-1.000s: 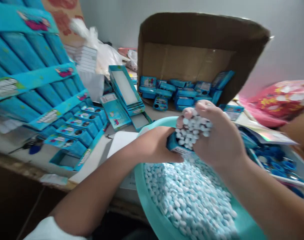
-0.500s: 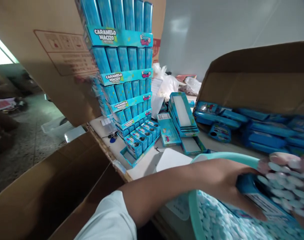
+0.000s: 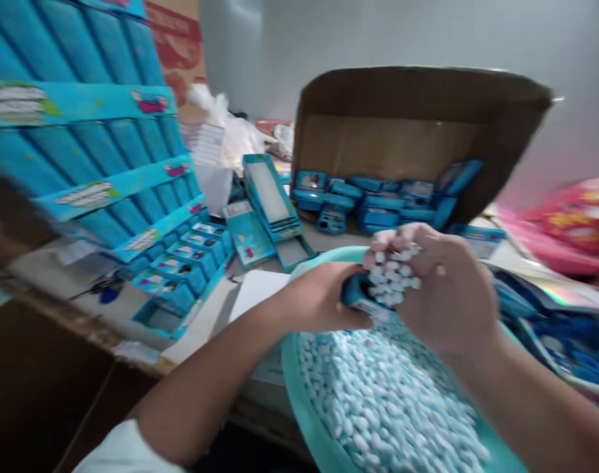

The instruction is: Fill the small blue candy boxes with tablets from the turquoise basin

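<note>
My left hand (image 3: 324,297) grips a small dark-blue candy tin (image 3: 362,299), tilted with its open end toward my right hand. Cupped beside that opening, my right hand (image 3: 437,282) holds a heap of pale candies (image 3: 392,277), some of them at the tin's mouth. Both hands are above a turquoise basin (image 3: 292,387) filled with white and light-blue candies (image 3: 378,401). The inside of the tin is hidden from me.
At left rises a stack of display trays (image 3: 87,190) holding blue tins. Empty trays (image 3: 270,190) lie behind the basin. A cardboard box (image 3: 378,141) on its side contains several blue tins (image 3: 378,203). Keys (image 3: 105,287) rest near the table edge; a pink bag (image 3: 570,223) sits at right.
My view has swung right, bringing my whole right hand, the basin and the pink bag into sight. The tin and the cupped candies stay close together above the basin.
</note>
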Action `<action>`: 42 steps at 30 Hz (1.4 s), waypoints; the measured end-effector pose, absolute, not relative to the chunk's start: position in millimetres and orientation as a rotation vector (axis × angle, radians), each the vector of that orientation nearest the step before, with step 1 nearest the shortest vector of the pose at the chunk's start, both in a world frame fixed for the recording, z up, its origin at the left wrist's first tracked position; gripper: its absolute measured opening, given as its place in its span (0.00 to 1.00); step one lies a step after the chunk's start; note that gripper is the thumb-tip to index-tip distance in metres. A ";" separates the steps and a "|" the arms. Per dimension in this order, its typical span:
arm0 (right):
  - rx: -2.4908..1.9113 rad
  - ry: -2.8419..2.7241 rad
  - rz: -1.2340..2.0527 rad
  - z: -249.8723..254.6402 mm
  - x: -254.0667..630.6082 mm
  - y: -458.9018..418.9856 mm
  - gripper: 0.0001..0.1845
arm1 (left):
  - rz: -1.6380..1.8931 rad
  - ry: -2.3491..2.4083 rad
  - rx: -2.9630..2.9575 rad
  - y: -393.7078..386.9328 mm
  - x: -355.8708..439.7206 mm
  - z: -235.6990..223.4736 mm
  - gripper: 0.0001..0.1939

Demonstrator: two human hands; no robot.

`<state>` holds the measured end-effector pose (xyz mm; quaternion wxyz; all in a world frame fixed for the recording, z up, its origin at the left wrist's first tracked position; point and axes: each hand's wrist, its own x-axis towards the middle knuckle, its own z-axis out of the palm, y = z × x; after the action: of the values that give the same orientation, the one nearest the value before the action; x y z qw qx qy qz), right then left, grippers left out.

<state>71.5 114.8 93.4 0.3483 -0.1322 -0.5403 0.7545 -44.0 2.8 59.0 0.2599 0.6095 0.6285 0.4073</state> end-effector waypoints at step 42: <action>-0.045 -1.473 1.913 75.7 78.3 103.7 0.16 | 0.863 1.805 1.752 5.6 -34.9 58.1 0.26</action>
<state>78.3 103.7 75.7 0.3556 -0.0176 -0.5700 0.7405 -34.9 5.6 58.1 0.2387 0.6397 0.6591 0.3152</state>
